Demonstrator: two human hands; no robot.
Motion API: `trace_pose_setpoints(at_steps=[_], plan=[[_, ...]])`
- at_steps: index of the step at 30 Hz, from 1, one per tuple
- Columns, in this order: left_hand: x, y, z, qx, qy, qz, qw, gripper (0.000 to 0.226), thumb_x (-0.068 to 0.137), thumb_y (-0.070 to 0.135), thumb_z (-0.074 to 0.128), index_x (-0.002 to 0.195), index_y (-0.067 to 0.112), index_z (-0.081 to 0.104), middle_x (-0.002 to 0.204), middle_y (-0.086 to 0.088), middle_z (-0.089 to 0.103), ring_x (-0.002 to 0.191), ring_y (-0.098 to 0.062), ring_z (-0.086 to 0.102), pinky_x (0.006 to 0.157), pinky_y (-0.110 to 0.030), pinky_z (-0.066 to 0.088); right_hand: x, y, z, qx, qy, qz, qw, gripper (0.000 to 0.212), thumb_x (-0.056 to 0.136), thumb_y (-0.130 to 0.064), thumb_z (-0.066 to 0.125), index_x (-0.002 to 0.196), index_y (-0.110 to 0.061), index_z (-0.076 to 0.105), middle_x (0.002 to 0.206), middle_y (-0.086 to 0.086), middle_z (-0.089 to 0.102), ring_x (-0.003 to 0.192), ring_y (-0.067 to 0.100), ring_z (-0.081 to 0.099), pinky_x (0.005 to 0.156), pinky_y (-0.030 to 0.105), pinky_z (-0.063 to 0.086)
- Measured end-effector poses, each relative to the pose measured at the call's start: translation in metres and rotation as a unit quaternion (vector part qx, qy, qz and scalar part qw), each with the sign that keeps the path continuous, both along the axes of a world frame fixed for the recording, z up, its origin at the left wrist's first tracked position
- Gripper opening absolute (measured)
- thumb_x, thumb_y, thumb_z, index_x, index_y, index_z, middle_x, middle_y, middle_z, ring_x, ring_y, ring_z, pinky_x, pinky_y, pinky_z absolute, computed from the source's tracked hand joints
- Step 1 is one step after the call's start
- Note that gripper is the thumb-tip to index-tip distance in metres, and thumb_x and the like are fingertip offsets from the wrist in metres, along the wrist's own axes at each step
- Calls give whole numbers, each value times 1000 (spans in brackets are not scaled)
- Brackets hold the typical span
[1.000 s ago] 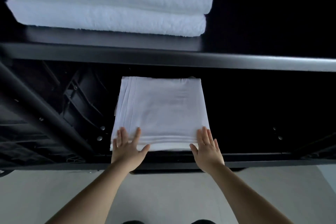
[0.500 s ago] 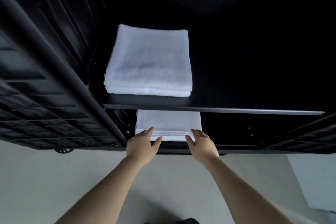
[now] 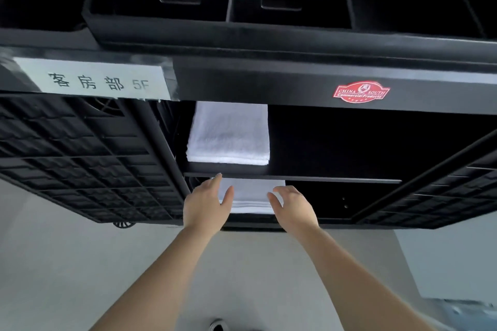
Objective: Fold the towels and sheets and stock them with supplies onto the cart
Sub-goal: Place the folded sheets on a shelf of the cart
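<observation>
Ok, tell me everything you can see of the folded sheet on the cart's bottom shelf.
The folded sheet is white, smooth, thin cloth, folded flat, its layered edges facing outward. It lies at the left of the cart's bottom shelf, under the shelf holding the folded towels. The left hand and right hand overlap its front corners with fingers relaxed; contact is unclear.
</observation>
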State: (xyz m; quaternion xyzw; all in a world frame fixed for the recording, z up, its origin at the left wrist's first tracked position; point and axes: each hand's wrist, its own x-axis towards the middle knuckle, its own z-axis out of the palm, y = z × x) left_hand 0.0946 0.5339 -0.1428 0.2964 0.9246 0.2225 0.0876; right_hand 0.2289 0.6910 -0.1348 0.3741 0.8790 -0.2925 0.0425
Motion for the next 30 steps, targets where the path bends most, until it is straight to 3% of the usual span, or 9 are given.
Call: trace_pose_setpoints(at_steps=[5, 11, 17, 23, 28, 30], plan=[[17, -5, 21, -2, 11, 47, 999, 57, 96, 51, 38, 144, 21, 41, 140, 1, 52, 124, -21, 50, 97, -39, 43, 12, -2, 22, -7, 6, 10, 1000, 50, 100, -48, 36, 140, -20, 45, 148, -9, 35, 96, 16, 62, 83, 32, 53], [49, -28, 32, 2, 13, 134, 991, 56, 95, 52, 39, 143, 24, 43, 134, 2, 57, 119, -22, 54, 93, -42, 41, 14, -12, 34, -9, 29, 83, 996, 49, 100, -48, 36, 141, -23, 43, 148, -8, 34, 108, 15, 58, 89, 30, 50], [86, -76, 31, 12, -15, 247, 969, 59, 95, 56, 36, 146, 26, 38, 143, 1, 48, 129, -21, 45, 103, -39, 36, 2, -56, 35, -1, 55, 210, 976, 47, 100, -46, 37, 139, -22, 45, 145, -6, 39, 123, 16, 49, 101, 32, 42], [132, -165, 36, -25, -14, 389, 921, 61, 96, 57, 30, 149, 28, 30, 148, 1, 42, 134, -23, 40, 106, -39, 31, -11, -144, 30, 1, 86, 358, 930, 45, 100, -42, 40, 135, -16, 50, 138, 0, 47, 118, 21, 52, 96, 32, 44], [189, -255, 43, -34, -33, 518, 854, 63, 94, 60, 29, 149, 28, 31, 149, 0, 42, 134, -24, 40, 108, -40, 30, -6, -246, 33, -14, 95, 497, 862, 35, 100, -32, 45, 117, -5, 58, 124, 11, 53, 113, 30, 52, 92, 39, 42], [217, -288, 46, -35, -31, 564, 824, 63, 94, 60, 30, 148, 28, 33, 148, 0, 44, 132, -24, 42, 107, -40, 32, 2, -289, 36, -12, 98, 547, 831, 37, 100, -33, 44, 119, -5, 57, 125, 11, 52, 117, 30, 50, 93, 38, 40]])
